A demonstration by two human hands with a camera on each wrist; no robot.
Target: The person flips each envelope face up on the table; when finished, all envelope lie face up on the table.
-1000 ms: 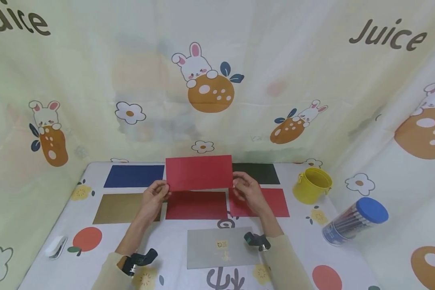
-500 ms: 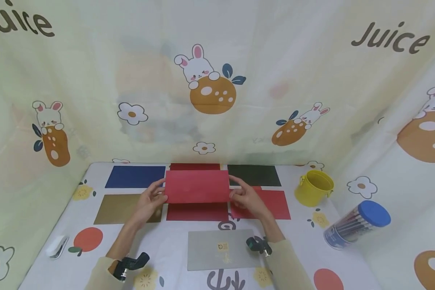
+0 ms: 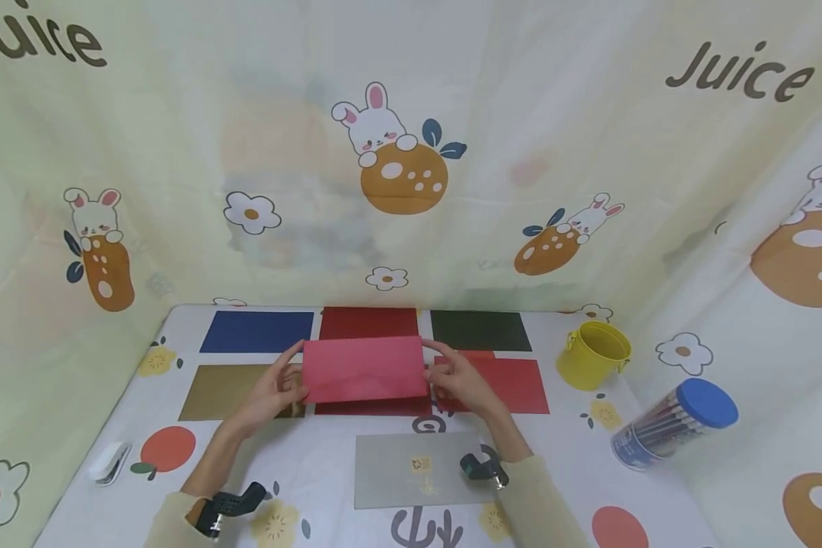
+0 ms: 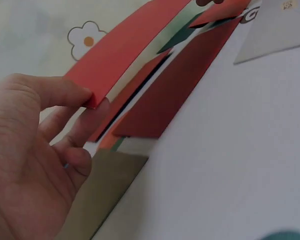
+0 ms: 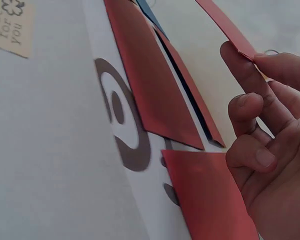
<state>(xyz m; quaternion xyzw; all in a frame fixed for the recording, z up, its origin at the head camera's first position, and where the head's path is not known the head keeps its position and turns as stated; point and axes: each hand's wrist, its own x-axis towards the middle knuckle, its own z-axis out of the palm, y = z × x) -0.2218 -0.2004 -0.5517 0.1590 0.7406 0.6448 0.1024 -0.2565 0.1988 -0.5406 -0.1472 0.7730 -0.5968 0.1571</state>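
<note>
While the red envelope (image 3: 364,370) hangs just above the table (image 3: 315,464) at the centre of the head view, the left hand (image 3: 269,390) pinches its left short edge and the right hand (image 3: 460,378) pinches its right one, thumb over fingers on each side in the wrist views. Its long axis runs left to right across the frame, spanning hand to hand, so neither is nearer. Directly below it lies a darker red envelope (image 3: 373,406), another beyond it at the back row (image 3: 368,323), with blue (image 3: 256,332), dark green (image 3: 481,330) and gold (image 3: 229,392) ones around. Lower centre, a grey envelope (image 3: 418,469) carries a small label reading "just for you" in the right wrist view. "Juice" (image 3: 738,70) is printed on the backdrop, upper right.
</note>
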